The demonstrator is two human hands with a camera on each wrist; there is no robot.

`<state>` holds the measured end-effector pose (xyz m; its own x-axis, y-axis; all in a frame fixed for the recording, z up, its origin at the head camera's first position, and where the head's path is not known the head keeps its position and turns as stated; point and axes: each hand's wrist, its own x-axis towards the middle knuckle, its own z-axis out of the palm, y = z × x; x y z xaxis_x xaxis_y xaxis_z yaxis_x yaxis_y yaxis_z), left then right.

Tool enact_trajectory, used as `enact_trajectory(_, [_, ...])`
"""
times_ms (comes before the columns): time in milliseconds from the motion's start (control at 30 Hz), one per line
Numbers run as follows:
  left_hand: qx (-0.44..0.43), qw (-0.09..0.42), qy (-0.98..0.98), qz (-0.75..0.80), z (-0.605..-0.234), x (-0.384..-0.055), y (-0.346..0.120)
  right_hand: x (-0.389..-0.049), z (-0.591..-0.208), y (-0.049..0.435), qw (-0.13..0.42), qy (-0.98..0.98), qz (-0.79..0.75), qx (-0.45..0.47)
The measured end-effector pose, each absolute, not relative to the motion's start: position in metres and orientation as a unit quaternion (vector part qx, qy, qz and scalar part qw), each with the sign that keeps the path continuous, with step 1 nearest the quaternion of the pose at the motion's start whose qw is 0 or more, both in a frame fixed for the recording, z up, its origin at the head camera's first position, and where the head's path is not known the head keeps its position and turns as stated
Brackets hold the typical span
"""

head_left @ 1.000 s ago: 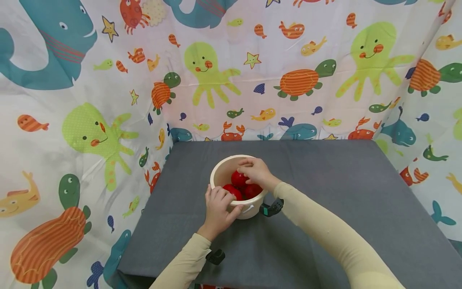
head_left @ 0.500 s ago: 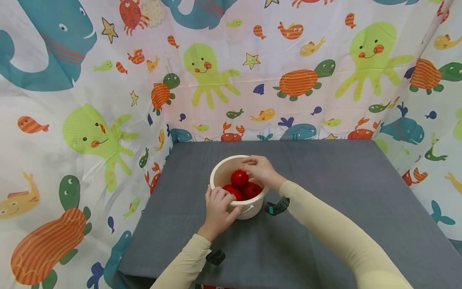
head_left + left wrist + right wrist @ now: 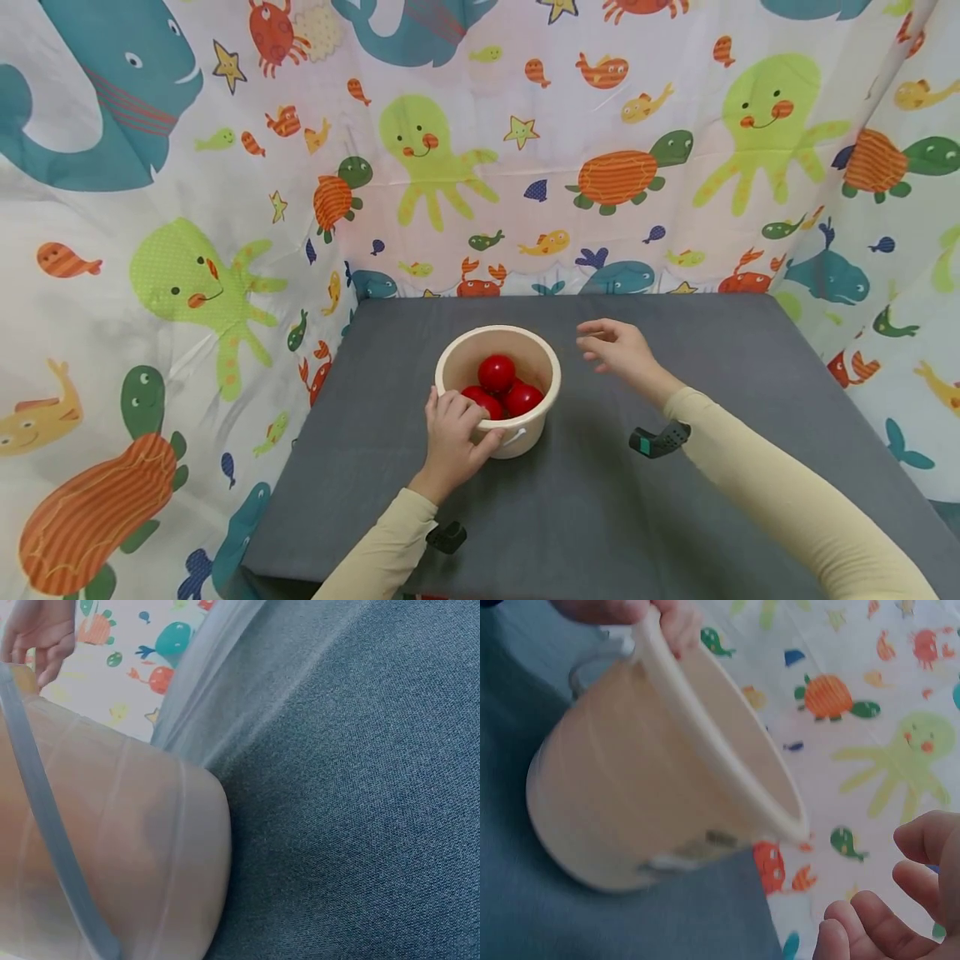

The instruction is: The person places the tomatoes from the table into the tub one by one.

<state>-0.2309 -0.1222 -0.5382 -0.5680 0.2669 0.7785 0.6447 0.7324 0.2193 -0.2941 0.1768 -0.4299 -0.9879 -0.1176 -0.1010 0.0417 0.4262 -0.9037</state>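
A cream plastic bucket [image 3: 534, 346] stands on the dark cloth, with several glossy red balls [image 3: 497, 372] inside; one lies on top of the others. My left hand [image 3: 453, 437] grips the near-left rim, fingers over the edge and thumb along the outside. The right wrist view shows this hand's fingers [image 3: 679, 626] at the rim, beside the handle. To the right of the bucket my right hand [image 3: 622, 354] is in the air, holding nothing, fingers loosely bent. In the left wrist view the grey handle [image 3: 52, 810] hangs across the bucket's side.
A dark grey cloth [image 3: 675, 500] covers the table. Behind it and along both sides hang white curtains [image 3: 480, 250] printed with sea animals. Each wrist carries a black band, such as the right wristband [image 3: 660, 439].
My right hand has left the red balls in the bucket and moved right, past the rim. My left hand and the bucket have stayed in place.
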Motion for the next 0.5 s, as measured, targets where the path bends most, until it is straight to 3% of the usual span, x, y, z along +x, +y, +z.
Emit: enact_trajectory(500, [-0.267, 0.301, -0.872, -0.279, -0.524, -0.214, -0.13, -0.262, -0.481, 0.237, 0.079, 0.844, -0.53, 0.006])
